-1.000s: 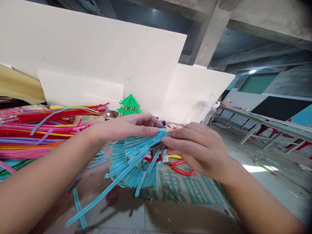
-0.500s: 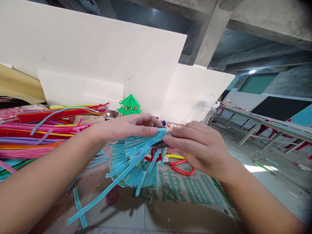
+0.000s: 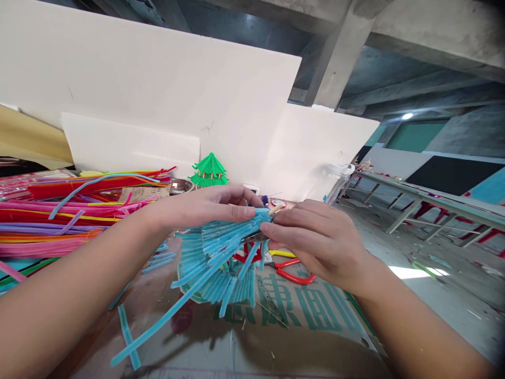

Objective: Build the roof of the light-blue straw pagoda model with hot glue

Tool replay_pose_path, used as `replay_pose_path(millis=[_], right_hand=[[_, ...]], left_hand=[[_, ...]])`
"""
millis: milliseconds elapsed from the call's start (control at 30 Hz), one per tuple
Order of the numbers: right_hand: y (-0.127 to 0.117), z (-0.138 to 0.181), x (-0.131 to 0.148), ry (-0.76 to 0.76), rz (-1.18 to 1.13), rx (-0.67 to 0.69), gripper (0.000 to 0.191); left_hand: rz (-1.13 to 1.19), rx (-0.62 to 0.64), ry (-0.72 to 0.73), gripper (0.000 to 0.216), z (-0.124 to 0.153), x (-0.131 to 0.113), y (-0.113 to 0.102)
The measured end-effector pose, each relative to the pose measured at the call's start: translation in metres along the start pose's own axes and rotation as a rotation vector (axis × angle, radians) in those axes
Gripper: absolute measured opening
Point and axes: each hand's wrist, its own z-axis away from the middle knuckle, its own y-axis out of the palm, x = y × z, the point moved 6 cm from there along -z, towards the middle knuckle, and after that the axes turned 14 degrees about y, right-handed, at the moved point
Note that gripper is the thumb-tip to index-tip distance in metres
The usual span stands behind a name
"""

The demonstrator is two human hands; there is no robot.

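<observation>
A blue pipe-cleaner roof piece point(image 3: 215, 258), fanned out like an umbrella on a wooden stick, is held up in front of me. My left hand point(image 3: 205, 206) grips its top from the left, thumb pressed on the blue strands. My right hand point(image 3: 315, 239) is closed on a small dark tool at the tip of the piece, fingers pinched together. One long blue strand point(image 3: 158, 321) trails down to the lower left.
Bundles of coloured pipe cleaners point(image 3: 59, 210) lie at the left. A finished green roof model point(image 3: 209, 169) stands at the back by white boards. Red-handled pliers point(image 3: 292, 271) lie on the cardboard sheet point(image 3: 300, 316). A clear plastic jar point(image 3: 335, 181) stands right of centre.
My right hand has shifted slightly left against the tip of the blue piece. The left hand and the piece have barely moved.
</observation>
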Motion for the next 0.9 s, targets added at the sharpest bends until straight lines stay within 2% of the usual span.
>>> replay_pose_path(millis=[533, 733, 900], right_hand=[[-0.001, -0.001, 0.002, -0.008, -0.036, 0.001, 0.019], [-0.011, -0.002, -0.008, 0.078, -0.033, -0.028, 0.02], [-0.006, -0.001, -0.003, 0.016, 0.018, -0.03, 0.018]], left_hand=[[0.003, -0.015, -0.003, 0.034, -0.001, -0.001, 0.0], [0.101, -0.045, -0.038, 0.03, 0.002, 0.002, 0.0], [0.064, -0.04, -0.032, 0.032, 0.002, 0.002, -0.001]])
